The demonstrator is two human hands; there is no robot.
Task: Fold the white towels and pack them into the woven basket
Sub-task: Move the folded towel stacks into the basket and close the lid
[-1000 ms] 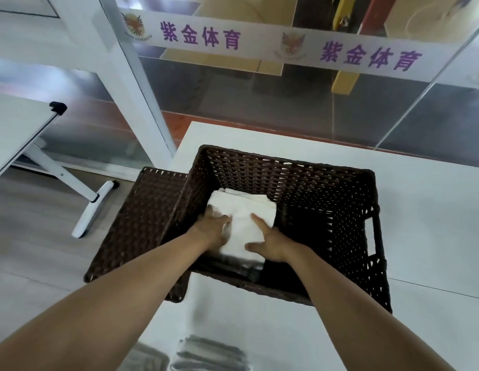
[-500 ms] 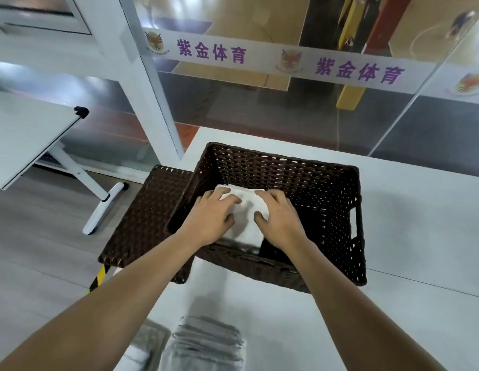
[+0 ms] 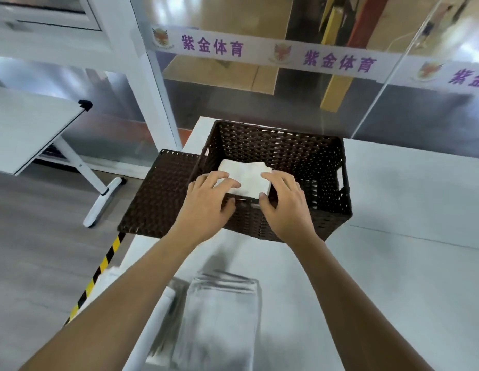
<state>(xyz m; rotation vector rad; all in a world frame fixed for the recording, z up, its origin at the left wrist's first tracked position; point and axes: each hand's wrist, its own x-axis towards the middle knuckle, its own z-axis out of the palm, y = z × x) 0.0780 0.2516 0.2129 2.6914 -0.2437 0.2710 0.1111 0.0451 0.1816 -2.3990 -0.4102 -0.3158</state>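
A dark brown woven basket stands on the white table. Inside it, at the near left, lies a folded white towel. My left hand hovers over the basket's near rim, its loosely spread fingers touching the towel's left part. My right hand is beside it, fingers resting on the towel's right edge and the thumb at its near corner. Neither hand grips the towel. More folded white towels lie blurred on the table between my forearms.
The basket's woven lid leans out from its left side, over the table's edge. A glass wall with a printed band stands just behind the table. A white folding table is on the left; yellow-black tape marks the floor.
Both hands have drawn back and up from deep inside the basket to its near rim. The towel stays in the basket. The view has tilted, showing more of the towels near me.
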